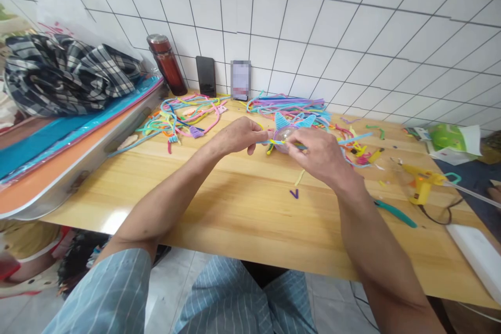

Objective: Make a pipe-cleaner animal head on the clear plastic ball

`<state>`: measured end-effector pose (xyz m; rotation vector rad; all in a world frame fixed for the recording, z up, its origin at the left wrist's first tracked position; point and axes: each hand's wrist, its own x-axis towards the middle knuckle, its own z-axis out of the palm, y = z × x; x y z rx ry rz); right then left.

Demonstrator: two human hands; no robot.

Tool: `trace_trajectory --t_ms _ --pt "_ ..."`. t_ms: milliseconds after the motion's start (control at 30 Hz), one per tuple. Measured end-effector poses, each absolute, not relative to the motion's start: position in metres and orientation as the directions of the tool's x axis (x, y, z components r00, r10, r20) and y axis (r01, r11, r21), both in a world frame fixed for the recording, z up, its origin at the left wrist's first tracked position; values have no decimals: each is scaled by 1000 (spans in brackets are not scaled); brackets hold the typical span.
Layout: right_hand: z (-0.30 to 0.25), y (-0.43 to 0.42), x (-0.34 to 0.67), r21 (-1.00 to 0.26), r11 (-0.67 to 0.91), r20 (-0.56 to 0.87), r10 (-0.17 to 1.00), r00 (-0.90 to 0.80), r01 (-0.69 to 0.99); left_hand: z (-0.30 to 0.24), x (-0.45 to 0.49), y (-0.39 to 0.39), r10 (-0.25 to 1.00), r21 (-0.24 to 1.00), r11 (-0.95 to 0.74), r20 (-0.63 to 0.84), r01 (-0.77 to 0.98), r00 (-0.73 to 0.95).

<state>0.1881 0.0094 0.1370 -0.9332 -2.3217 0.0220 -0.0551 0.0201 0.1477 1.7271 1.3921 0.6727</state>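
Note:
Between my two hands runs a short blue and yellow pipe cleaner (277, 142), pinched at both ends. My left hand (243, 135) is closed on its left end, thumb and finger together. At the other end my right hand (319, 152) is closed on it, back of the hand toward me. Just behind sits a clear round piece with a purple rim (287, 133), partly hidden by the right hand. Blue pointed shapes of coiled pipe cleaner (282, 121) stand up at its back. Whether the held strand touches the round piece I cannot tell.
Bundled pipe cleaners (289, 105) lie along the wall, with a loose tangle (188, 117) at left. A yellow glue gun (422, 182), teal-handled pliers or cutters (397, 213) and a white box (475, 258) are at right. A flask (167, 65) and two phones (205, 75) stand behind.

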Motion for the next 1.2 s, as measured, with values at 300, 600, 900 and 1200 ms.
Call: trace_trajectory --t_ms 300,600,900,1200 --pt "153 9 195 -881 321 207 921 -329 346 163 -92 29 881 986 -105 30 132 472" --pt "154 11 182 -997 49 70 919 -388 -62 148 -89 43 779 946 -152 294 -287 554" --pt "145 14 179 -975 -161 -75 886 -457 -153 152 -67 26 766 902 -410 421 -134 485" --pt "145 5 174 -978 208 194 937 -291 19 151 -56 21 862 898 -429 377 93 338"
